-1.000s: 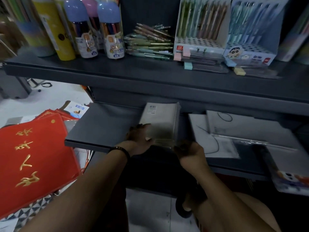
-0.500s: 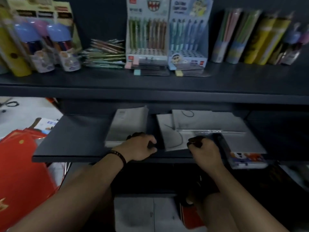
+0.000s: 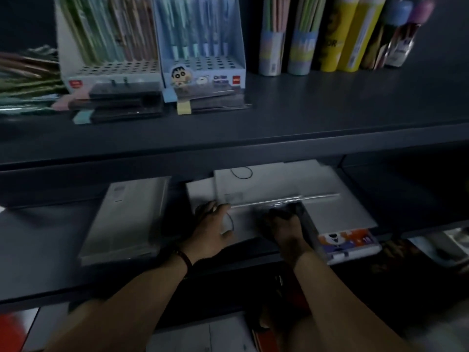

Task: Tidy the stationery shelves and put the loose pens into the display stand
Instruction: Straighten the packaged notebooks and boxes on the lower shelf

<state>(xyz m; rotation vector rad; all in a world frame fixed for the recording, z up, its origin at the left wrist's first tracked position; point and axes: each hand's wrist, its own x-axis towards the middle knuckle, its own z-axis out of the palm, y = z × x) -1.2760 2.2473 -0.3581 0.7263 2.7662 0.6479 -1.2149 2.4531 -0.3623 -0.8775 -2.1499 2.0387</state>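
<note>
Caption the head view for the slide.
Left hand and right hand on white notebooks on the lower shelf, below the blue pen display stand.

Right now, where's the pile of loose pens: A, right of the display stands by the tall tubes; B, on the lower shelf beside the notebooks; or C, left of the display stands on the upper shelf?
C: the loose pens lie heaped at the left edge of the view on the upper shelf, just left of the white display stand.
</note>
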